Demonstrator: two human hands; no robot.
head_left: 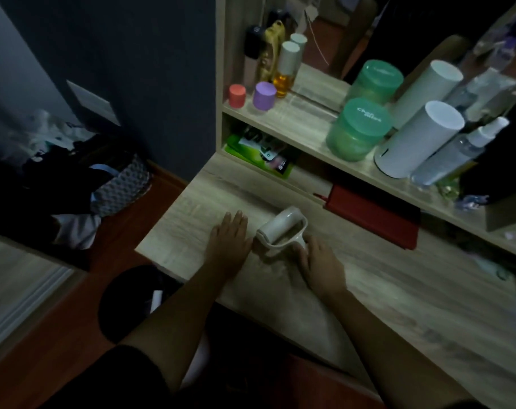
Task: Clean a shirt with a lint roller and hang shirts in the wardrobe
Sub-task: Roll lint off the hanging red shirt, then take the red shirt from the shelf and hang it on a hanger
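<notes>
I saw the white plastic lint roller [281, 230] lying on the pale wood-grain counter [398, 290], just in front of a flat red case [374, 215]. My right hand [321, 264] reached in from below the roller, its grip curled closed on the handle. My left hand [228, 239] lay palm-down just left of the roller, fingers [236, 219] spread flat, holding nothing, forearm extended.

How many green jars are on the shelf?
1 real green jar, standing on the shelf beside a white cylinder. The second green shape behind it is its mirror reflection.
</notes>
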